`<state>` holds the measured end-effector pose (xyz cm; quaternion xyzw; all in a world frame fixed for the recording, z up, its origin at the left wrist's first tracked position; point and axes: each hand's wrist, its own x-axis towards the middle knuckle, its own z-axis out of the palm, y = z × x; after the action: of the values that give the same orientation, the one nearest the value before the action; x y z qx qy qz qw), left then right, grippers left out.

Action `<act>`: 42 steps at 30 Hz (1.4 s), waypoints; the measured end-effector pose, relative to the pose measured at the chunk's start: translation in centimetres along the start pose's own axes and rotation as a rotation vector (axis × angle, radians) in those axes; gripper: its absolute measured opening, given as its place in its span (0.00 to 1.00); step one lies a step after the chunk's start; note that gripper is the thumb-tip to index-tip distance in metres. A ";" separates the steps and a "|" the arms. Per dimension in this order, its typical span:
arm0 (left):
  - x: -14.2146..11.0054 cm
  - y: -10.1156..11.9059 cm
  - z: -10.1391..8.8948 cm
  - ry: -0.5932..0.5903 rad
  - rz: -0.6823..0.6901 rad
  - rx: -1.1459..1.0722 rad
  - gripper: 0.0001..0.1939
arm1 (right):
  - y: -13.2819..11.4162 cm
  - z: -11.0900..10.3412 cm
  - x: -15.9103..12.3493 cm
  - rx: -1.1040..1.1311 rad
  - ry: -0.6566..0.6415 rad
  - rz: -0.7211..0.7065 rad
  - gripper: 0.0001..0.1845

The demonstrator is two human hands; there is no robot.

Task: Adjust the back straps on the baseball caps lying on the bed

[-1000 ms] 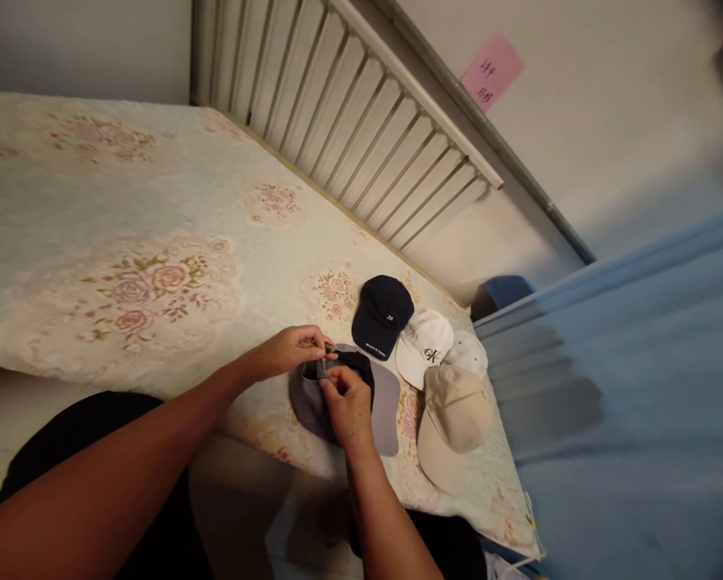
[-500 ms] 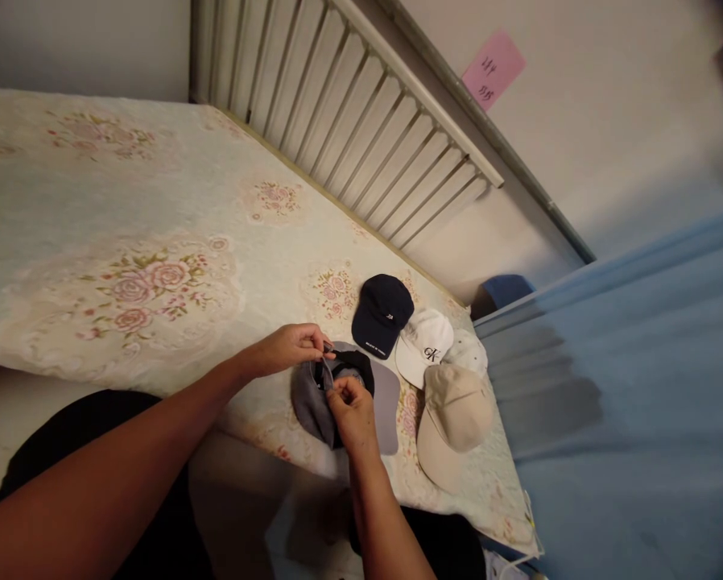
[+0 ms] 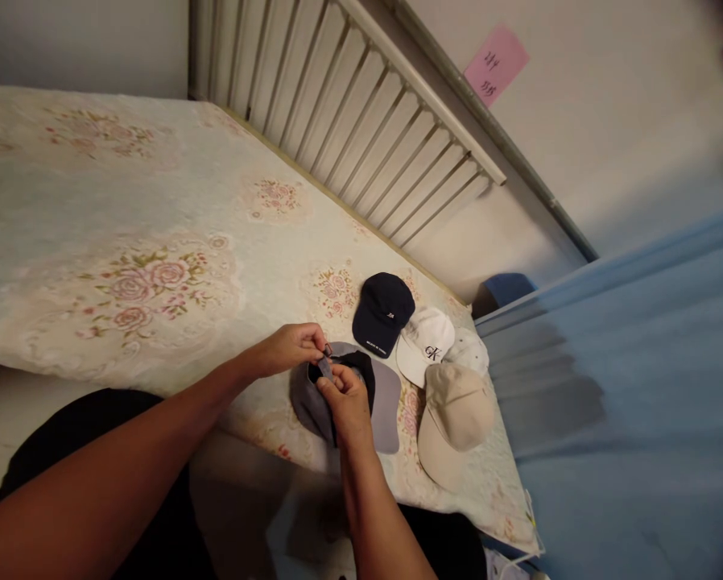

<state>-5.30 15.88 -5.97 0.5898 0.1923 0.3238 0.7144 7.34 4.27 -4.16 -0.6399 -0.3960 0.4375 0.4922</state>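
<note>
A floral-covered bed (image 3: 216, 185) stretches beside a slatted rail (image 3: 337, 105) and a blue curtain (image 3: 633, 387). A gray cap (image 3: 386, 407) lies near its edge, left hand (image 3: 304, 345) and right hand (image 3: 349, 399) close together, each pinching the cap's strap (image 3: 324, 367). Beyond sit a beige cap (image 3: 458, 411), a navy cap (image 3: 384, 310) and two white caps (image 3: 425, 342), one lettered "CK."

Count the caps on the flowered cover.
5: the grey cap, held by left hand and right hand; the navy cap beyond it; the white lettered cap right of that; the beige cap nearer the wearer; a pale cap partly behind both. More may be hidden.
</note>
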 end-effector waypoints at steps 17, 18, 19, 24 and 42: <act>-0.1 0.1 0.1 -0.009 -0.007 0.002 0.07 | -1.2 0.3 -0.3 -0.040 0.070 -0.028 0.08; 0.0 0.1 0.0 -0.007 -0.002 0.010 0.07 | -1.2 0.3 -0.3 -0.033 0.071 -0.032 0.08; 0.0 0.0 -0.1 -0.003 0.000 0.015 0.07 | -1.1 0.3 -0.3 -0.013 0.069 -0.033 0.07; 0.2 -0.2 -0.2 0.001 -0.018 -0.063 0.09 | -0.6 0.1 -0.4 0.141 0.087 -0.076 0.06; -0.2 0.5 0.5 0.074 -0.019 0.085 0.08 | -0.2 0.3 -0.7 0.428 0.129 -0.097 0.10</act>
<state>-5.23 15.48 -5.40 0.6054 0.2376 0.3301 0.6842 6.80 3.73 -3.92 -0.5280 -0.2922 0.4455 0.6613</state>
